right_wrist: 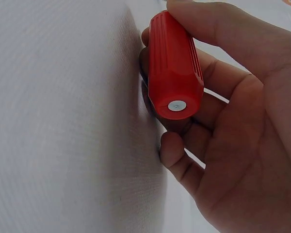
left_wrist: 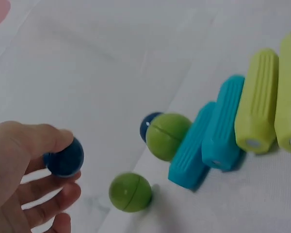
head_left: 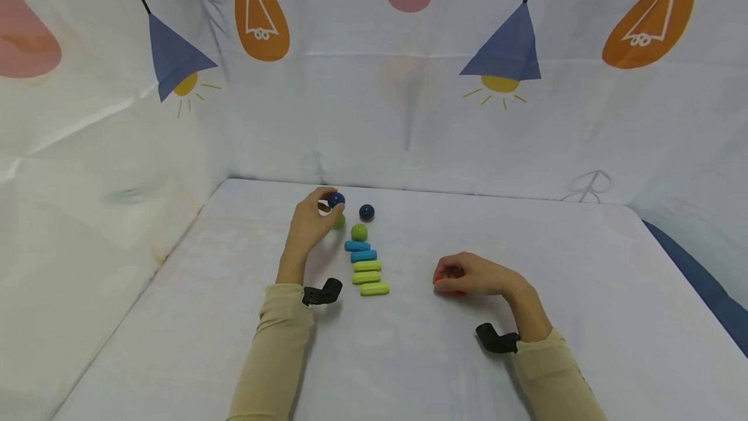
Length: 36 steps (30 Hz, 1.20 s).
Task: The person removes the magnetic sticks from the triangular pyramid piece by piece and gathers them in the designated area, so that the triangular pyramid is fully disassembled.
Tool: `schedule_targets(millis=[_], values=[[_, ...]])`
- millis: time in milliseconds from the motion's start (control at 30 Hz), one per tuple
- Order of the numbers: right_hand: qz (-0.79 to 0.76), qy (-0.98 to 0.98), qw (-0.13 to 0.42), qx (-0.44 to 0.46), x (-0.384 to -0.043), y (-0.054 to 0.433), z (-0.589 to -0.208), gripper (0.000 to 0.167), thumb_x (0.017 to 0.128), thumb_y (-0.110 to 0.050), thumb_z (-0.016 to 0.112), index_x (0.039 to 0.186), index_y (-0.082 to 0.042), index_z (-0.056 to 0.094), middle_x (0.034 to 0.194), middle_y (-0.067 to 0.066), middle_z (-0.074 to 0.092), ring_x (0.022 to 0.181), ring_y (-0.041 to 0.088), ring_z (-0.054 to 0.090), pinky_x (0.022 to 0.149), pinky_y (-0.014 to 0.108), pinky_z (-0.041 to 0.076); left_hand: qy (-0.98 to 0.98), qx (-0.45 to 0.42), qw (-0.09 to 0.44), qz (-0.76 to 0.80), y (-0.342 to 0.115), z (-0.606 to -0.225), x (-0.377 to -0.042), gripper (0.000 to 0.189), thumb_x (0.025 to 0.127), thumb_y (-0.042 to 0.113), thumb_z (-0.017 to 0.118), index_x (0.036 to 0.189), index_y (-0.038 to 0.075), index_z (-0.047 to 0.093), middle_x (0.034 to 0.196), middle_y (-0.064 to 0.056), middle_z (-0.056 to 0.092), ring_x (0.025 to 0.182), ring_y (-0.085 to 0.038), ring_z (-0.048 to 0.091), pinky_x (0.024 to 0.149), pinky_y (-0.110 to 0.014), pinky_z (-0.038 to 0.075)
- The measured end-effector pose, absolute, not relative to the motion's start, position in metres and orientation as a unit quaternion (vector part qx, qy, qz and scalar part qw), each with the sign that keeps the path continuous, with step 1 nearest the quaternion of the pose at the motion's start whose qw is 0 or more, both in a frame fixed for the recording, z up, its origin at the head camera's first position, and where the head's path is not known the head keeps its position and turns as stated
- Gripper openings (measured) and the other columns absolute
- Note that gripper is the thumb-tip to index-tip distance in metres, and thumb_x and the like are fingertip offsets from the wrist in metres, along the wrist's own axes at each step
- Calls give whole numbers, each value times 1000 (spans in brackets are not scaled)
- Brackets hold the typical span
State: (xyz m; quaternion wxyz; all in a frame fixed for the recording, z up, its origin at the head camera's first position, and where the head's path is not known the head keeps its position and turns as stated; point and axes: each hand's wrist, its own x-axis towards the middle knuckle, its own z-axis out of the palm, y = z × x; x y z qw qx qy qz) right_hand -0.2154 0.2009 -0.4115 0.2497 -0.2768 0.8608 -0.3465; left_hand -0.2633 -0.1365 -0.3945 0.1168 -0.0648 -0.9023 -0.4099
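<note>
My left hand point(head_left: 320, 210) pinches a dark blue ball point(head_left: 336, 200) between thumb and fingers just above the white table point(head_left: 175, 317); the left wrist view shows that ball point(left_wrist: 64, 158) at my fingertips. Below it lies a green ball point(left_wrist: 130, 192). A second green ball point(head_left: 359, 232) and a second dark blue ball point(head_left: 366, 212) sit at the far end of a row of two blue bars point(head_left: 360, 251) and three green bars point(head_left: 368, 277). My right hand point(head_left: 448, 279) rests on the table and grips a ribbed red bar point(right_wrist: 174, 68).
White cloth walls printed with lamps and bulbs close in the table at the back and left. A dark blue surface point(head_left: 707, 284) shows past the table's right edge. Black wrist-camera mounts point(head_left: 321, 292) sit on both forearms.
</note>
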Motion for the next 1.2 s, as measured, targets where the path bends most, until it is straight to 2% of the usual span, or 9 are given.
schedule_targets(millis=[133,267,367,700,1200], values=[[-346,861,250,-275,-215,200,-411,13,90,-31,64,91,-19,64,67,-6,51,61,4,46,60,22,41,-896,1,99,-432,-141,-402,-265,42,90,30,61,128,11,55,119,-13,61,96,-26,60,76,-39,48],[-342,864,244,-278,-215,201,-413,13,89,-33,64,90,-19,64,67,-7,51,61,4,46,60,22,41,-895,23,63,-441,-143,-411,-269,44,92,32,58,129,10,53,125,-15,59,103,-29,60,85,-42,48],[-342,864,241,-282,-216,201,-415,14,89,-33,64,89,-19,64,67,-7,51,60,5,46,59,22,40,-890,24,45,-453,-144,-416,-271,44,93,32,57,130,10,52,127,-17,57,109,-32,58,91,-44,47],[-341,863,240,-285,-217,200,-416,14,89,-32,64,90,-19,63,67,-7,50,61,4,46,59,22,40,-910,35,18,-412,-143,-424,-274,45,93,31,58,130,8,52,131,-18,54,119,-34,52,99,-47,42],[-341,866,241,-277,-216,199,-414,13,92,-32,61,91,-20,64,66,-6,51,61,5,47,60,22,40,-923,21,18,-384,-139,-427,-274,44,91,28,59,130,8,53,131,-18,54,120,-35,52,99,-49,42]])
